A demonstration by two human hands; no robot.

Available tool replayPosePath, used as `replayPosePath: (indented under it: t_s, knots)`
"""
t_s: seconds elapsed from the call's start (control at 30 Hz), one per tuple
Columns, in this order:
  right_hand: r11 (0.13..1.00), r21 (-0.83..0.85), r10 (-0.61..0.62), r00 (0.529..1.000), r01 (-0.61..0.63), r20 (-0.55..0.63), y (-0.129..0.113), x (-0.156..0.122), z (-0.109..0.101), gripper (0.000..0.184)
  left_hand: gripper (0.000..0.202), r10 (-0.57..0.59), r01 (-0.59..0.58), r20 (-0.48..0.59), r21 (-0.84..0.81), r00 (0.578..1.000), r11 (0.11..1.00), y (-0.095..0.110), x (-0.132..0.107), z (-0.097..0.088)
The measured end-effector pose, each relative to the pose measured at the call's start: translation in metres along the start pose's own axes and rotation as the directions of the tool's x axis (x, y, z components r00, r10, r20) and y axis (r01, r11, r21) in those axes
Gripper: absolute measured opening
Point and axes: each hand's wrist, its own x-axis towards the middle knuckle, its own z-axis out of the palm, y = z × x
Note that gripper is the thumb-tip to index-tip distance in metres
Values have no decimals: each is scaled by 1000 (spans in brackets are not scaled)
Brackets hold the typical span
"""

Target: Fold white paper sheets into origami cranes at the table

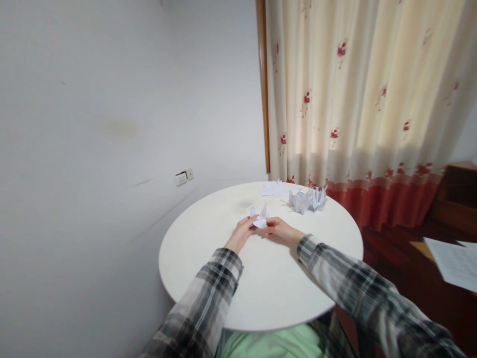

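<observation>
A white paper crane [260, 219] with raised wings is held between my two hands, just above the round white table. My left hand [242, 232] closes on its left side, thumb and fingers against the paper. From the right, my right hand [280, 229] pinches the crane's other side with its fingertips. Parts of the crane's lower body are hidden behind my fingers. Beyond my right hand, several folded white paper cranes [307, 200] stand clustered on the table.
The round white table [194, 248] reaches close to the wall [93, 199], which carries a socket [181, 179]. White paper sheets [276, 189] lie at its far edge. A patterned curtain [357, 109] hangs behind. Written sheets [452, 263] rest on a surface at right.
</observation>
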Motion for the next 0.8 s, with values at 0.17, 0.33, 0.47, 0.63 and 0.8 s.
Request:
replayPosePath:
  t_s: [0.17, 0.33, 0.47, 0.63, 0.8]
  knots:
    - [945, -282, -203, 972, 164, -115, 2, 5, -10, 13, 16, -44, 44, 14, -11, 999, 999, 0, -2, 0]
    - [799, -541, -387, 913, 261, -131, 3, 5, -11, 17, 9, -83, 83, 0, -49, 997, 995, 4, -5, 4]
    - [650, -701, -499, 861, 294, -102, 2, 3, -9, 23, 6, -68, 67, -4, -117, 998, 991, 5, -3, 6]
    - [512, -815, -589, 801, 269, -105, -3, 0, -7, 24, 8, -102, 97, -18, -182, 995, 979, 8, -2, 8]
    - [402, -881, -662, 744, 251, -90, -4, -2, -6, 18, 7, -193, 186, -10, -218, 981, 958, 10, -6, 11]
